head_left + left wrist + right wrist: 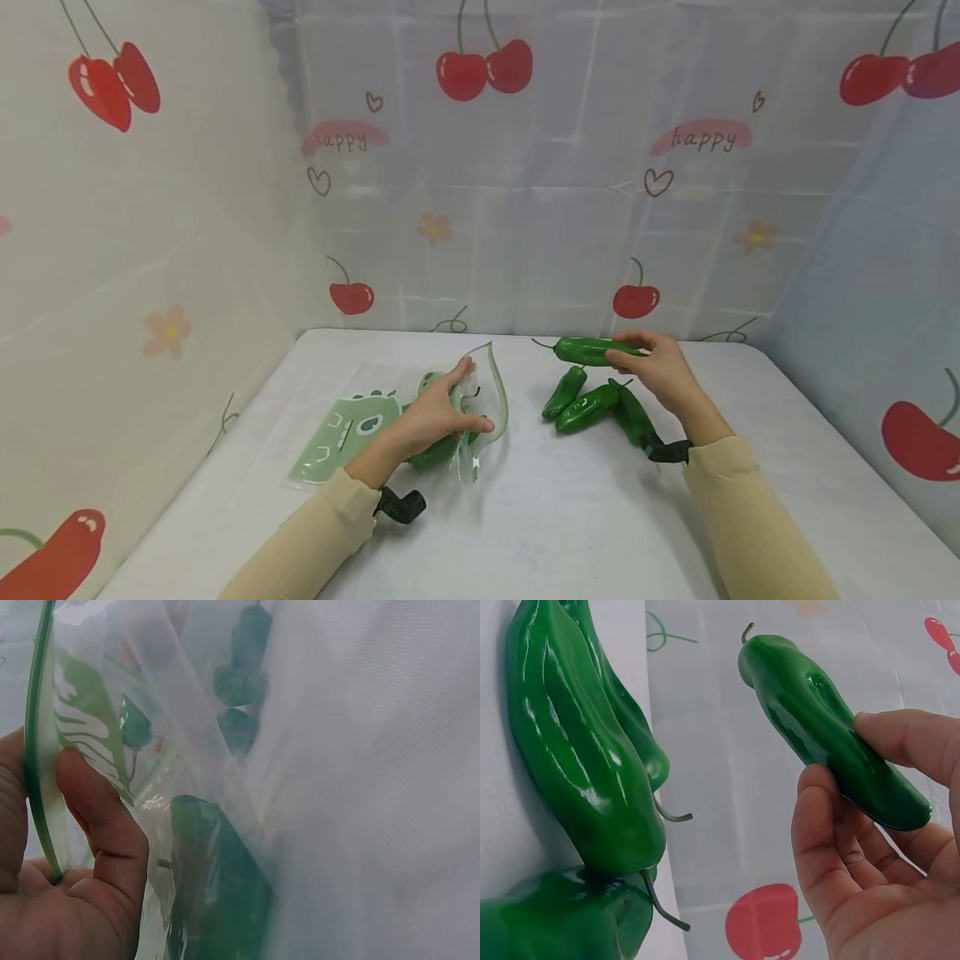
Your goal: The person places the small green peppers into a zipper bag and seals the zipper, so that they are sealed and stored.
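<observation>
My left hand holds a clear zip bag at its mouth, thumb and fingers spread apart at the gaping rim. The bag lies on the table with a green cartoon face printed on it. Green peppers show through its film; the left wrist view has the bag's green zip strip by the fingers. My right hand grips a long green pepper between thumb and fingers, raised over the table, stem toward the left. Three loose green peppers lie below it.
A white table carries everything. Behind it and at both sides hang pale curtains printed with cherries, hearts and flowers. A dark wrist camera is strapped to the left wrist, another to the right.
</observation>
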A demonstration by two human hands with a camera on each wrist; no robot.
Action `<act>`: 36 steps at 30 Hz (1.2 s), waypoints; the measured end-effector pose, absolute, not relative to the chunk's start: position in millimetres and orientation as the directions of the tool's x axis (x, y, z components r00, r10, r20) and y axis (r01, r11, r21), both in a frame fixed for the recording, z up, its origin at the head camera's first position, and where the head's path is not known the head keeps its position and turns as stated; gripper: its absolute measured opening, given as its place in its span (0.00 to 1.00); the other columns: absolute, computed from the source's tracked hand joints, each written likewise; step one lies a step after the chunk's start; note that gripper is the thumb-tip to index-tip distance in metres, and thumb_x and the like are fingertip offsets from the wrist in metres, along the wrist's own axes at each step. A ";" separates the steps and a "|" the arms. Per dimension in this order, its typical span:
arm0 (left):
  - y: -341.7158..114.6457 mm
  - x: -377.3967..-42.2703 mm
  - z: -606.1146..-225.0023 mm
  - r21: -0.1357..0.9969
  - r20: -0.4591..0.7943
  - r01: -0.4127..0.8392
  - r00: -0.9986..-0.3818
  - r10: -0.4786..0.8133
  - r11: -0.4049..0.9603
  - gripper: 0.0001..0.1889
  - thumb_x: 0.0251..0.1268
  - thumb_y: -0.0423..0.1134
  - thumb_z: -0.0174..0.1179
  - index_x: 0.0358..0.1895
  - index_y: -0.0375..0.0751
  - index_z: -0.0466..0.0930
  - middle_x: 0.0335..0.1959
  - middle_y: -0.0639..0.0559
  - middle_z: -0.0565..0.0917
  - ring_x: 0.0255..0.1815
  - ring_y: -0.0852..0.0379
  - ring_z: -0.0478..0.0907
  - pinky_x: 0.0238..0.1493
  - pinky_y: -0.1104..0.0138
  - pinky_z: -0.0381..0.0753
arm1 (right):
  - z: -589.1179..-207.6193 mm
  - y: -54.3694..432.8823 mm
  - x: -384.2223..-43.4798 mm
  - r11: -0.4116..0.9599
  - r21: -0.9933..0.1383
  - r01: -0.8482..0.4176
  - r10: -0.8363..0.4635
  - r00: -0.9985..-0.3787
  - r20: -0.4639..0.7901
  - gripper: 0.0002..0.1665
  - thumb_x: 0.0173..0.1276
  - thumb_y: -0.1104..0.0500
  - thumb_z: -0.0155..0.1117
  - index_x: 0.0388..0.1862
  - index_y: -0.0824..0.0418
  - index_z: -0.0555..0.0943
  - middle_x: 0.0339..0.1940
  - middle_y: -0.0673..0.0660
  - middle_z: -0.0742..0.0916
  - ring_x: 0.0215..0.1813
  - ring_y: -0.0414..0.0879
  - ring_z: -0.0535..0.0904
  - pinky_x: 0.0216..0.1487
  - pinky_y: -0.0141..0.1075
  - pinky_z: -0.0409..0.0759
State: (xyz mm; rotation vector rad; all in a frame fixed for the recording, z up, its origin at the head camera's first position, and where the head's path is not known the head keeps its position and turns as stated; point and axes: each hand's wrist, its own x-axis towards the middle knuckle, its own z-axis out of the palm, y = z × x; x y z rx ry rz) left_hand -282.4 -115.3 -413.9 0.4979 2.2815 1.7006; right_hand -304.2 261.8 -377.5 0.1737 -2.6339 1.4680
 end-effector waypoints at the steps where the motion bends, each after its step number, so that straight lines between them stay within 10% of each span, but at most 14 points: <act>1: -115.4 -282.3 -413.7 0.958 0.000 0.119 -0.910 0.415 0.260 0.65 0.48 0.41 0.83 0.85 0.58 0.45 0.85 0.60 0.54 0.75 0.50 0.59 0.29 0.64 0.78 | -377.1 261.0 -304.0 0.525 -0.836 -0.158 -0.043 -0.986 0.160 0.33 0.74 0.47 0.67 0.69 0.65 0.75 0.61 0.65 0.80 0.45 0.39 0.86 0.62 0.49 0.83; 36: -115.2 -284.5 -413.7 0.959 -0.003 0.111 -0.915 0.404 0.259 0.65 0.47 0.41 0.84 0.85 0.57 0.44 0.85 0.57 0.54 0.60 0.43 0.71 0.29 0.66 0.77 | -368.3 223.2 -291.4 0.523 -0.828 -0.201 -0.165 -0.977 0.133 0.28 0.71 0.48 0.71 0.64 0.60 0.79 0.62 0.63 0.82 0.56 0.62 0.85 0.62 0.56 0.81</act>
